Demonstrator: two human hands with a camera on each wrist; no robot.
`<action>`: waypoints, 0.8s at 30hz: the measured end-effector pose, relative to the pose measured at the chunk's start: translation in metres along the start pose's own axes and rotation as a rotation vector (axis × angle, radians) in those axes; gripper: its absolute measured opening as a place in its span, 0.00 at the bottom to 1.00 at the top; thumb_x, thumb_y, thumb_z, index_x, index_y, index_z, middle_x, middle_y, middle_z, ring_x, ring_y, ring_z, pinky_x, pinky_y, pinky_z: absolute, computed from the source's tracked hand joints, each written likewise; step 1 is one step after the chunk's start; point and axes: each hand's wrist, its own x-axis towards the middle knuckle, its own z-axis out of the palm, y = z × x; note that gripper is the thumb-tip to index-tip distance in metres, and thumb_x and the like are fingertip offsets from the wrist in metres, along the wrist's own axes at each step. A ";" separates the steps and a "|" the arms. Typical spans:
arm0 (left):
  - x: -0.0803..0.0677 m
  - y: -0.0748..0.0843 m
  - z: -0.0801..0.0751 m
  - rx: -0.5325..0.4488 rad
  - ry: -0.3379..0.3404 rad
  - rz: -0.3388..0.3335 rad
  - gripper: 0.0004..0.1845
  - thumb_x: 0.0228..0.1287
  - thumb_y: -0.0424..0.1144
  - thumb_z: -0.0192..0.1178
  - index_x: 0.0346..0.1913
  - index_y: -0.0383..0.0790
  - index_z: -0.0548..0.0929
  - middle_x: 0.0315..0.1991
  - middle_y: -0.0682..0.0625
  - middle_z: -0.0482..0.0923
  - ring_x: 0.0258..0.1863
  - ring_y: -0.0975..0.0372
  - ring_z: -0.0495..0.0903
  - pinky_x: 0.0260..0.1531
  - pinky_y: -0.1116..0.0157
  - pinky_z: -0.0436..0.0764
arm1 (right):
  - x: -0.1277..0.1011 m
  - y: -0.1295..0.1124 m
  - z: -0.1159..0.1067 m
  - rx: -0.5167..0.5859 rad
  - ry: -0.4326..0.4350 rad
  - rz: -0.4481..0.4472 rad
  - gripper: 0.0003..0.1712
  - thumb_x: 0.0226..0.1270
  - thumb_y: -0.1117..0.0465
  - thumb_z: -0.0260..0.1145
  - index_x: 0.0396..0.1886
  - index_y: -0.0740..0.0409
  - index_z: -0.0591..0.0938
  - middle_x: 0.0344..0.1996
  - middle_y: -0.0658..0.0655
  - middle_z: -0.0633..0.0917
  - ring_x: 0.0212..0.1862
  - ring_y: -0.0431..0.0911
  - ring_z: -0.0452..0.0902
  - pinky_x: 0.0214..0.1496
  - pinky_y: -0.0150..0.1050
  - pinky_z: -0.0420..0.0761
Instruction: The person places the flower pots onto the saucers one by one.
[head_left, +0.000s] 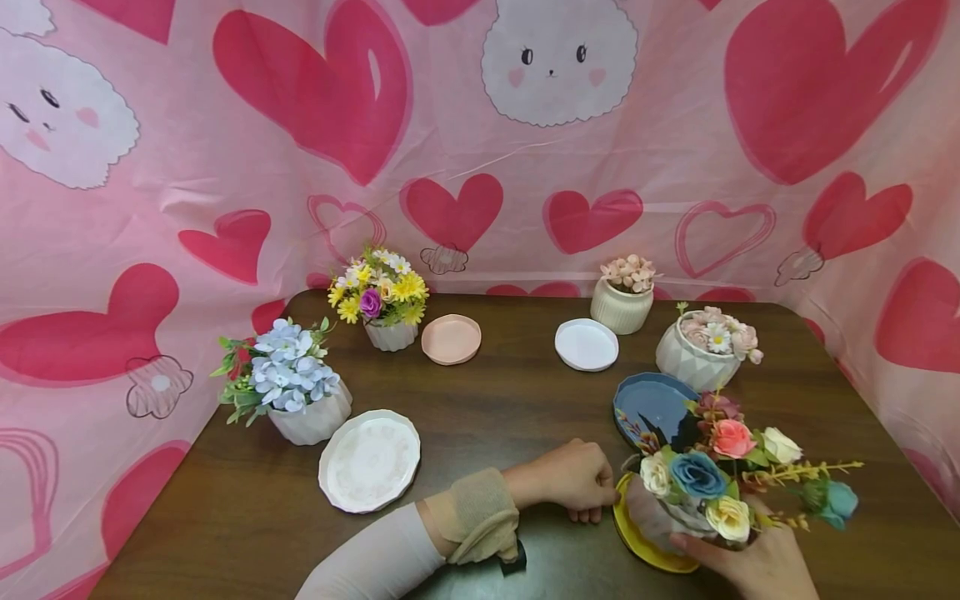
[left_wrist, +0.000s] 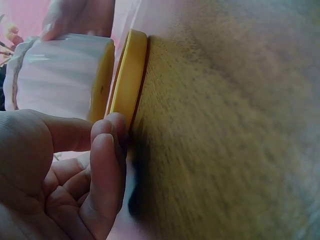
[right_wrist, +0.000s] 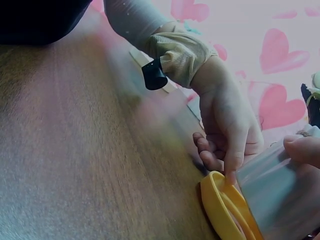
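Note:
My left hand (head_left: 576, 477) pinches the near edge of a yellow plate (left_wrist: 130, 75) between thumb and index finger, the plate lying on the table. With my right hand (head_left: 768, 557) I grip a whitish ribbed flowerpot (left_wrist: 62, 75) by its side, thumb against the wall. The pot holds artificial roses in blue, coral, cream and yellow (head_left: 699, 475), with a twine band around its upper part. In the left wrist view, the pot's base stands close over the plate, a thin gap showing between them. The blooms hide most of my right fingers in the head view.
A dark blue plate (head_left: 651, 400) lies just beyond the bouquet, near a faceted white pot (head_left: 693, 362). Farther back are a cream pot (head_left: 621, 307), a white plate (head_left: 587, 345) and a pink plate (head_left: 451, 339). At left stand two flowerpots (head_left: 313, 415) and a large white plate (head_left: 370, 461).

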 end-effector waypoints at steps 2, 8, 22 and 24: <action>0.000 0.000 0.000 -0.002 -0.003 0.001 0.19 0.70 0.39 0.58 0.18 0.46 0.83 0.11 0.59 0.79 0.07 0.72 0.76 0.12 0.74 0.78 | 0.000 0.000 0.000 0.018 0.003 0.000 0.55 0.54 0.36 0.73 0.64 0.74 0.65 0.55 0.77 0.78 0.52 0.62 0.79 0.46 0.50 0.82; 0.001 0.001 -0.001 0.004 -0.007 0.004 0.19 0.71 0.39 0.58 0.19 0.46 0.83 0.11 0.60 0.79 0.08 0.72 0.76 0.13 0.74 0.78 | 0.000 0.000 0.001 0.086 0.005 -0.023 0.51 0.54 0.40 0.75 0.66 0.70 0.68 0.55 0.69 0.82 0.50 0.49 0.81 0.43 0.36 0.79; -0.001 0.000 -0.003 -0.016 -0.020 0.015 0.19 0.72 0.39 0.57 0.20 0.46 0.84 0.11 0.59 0.79 0.08 0.71 0.77 0.14 0.74 0.79 | -0.001 0.000 0.006 0.139 -0.012 0.010 0.51 0.56 0.40 0.74 0.66 0.71 0.67 0.55 0.68 0.82 0.48 0.46 0.81 0.38 0.31 0.78; 0.000 0.000 -0.003 -0.015 -0.020 0.016 0.19 0.72 0.39 0.57 0.19 0.46 0.84 0.11 0.59 0.79 0.08 0.71 0.76 0.14 0.74 0.79 | -0.001 0.000 0.007 0.137 -0.010 0.036 0.52 0.56 0.38 0.73 0.67 0.71 0.67 0.55 0.69 0.82 0.48 0.46 0.81 0.37 0.31 0.78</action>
